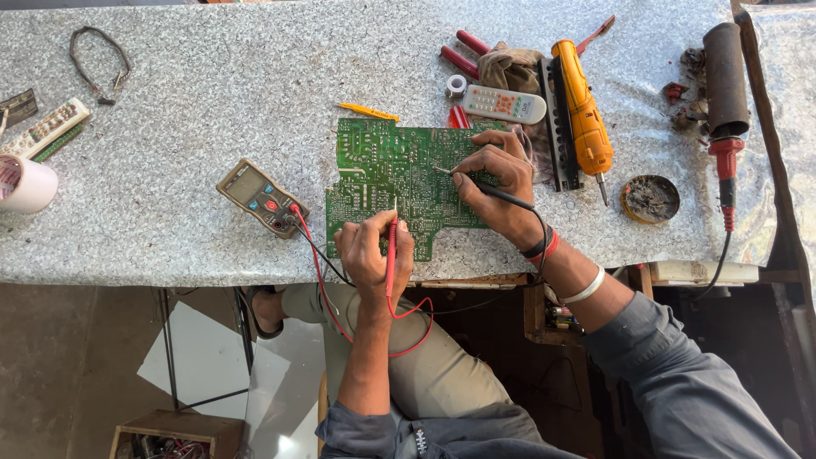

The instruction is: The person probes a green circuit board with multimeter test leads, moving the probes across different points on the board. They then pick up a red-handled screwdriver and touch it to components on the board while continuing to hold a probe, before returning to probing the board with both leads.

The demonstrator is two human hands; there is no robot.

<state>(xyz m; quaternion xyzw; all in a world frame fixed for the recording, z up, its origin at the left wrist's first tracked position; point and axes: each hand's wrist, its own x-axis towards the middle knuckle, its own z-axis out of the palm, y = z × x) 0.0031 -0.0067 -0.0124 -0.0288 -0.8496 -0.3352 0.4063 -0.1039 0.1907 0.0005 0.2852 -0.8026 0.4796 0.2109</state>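
Note:
A green circuit board [382,166] lies solder side up on the speckled grey worktop [212,85]. My left hand [370,255] grips a red test probe [392,251] with its tip on the board's near edge. My right hand [497,183] holds a black test probe [501,195] like a pen, its metal tip touching the board's right part. Red and black leads run from both probes to a small grey multimeter [259,197] left of the board.
An orange electric screwdriver [582,110], a white remote [504,104], red-handled pliers [463,53] and a cloth lie behind the board. A round tin [650,199] and a soldering iron [727,153] sit at the right. A tape roll [25,183] sits far left.

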